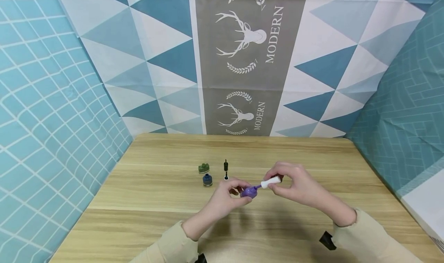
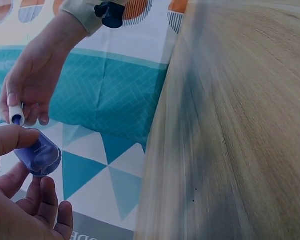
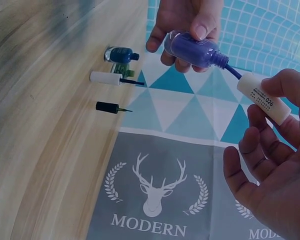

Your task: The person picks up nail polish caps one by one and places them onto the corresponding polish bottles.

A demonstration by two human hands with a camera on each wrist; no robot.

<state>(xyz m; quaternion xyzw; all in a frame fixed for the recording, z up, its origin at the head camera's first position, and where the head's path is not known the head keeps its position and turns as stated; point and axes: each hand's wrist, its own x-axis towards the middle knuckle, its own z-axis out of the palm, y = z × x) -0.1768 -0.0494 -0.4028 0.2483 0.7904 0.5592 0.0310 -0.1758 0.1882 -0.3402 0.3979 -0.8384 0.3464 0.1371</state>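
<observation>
My left hand grips a small purple nail polish bottle between thumb and fingers, above the wooden table. The bottle lies tilted, its neck toward the right hand. My right hand pinches a long white brush cap between thumb and fingers. From this cap a purple-coated brush stem runs to the bottle's threaded neck, its tip hidden at the bottle. A gap shows between cap and neck. In the left wrist view, the thumb and fingers hold the bottle from opposite sides.
Left of the hands stand a blue polish bottle and a green one on the table. Beside them are a black brush cap and a white brush cap, each with its brush. Patterned cloth lines the back and sides.
</observation>
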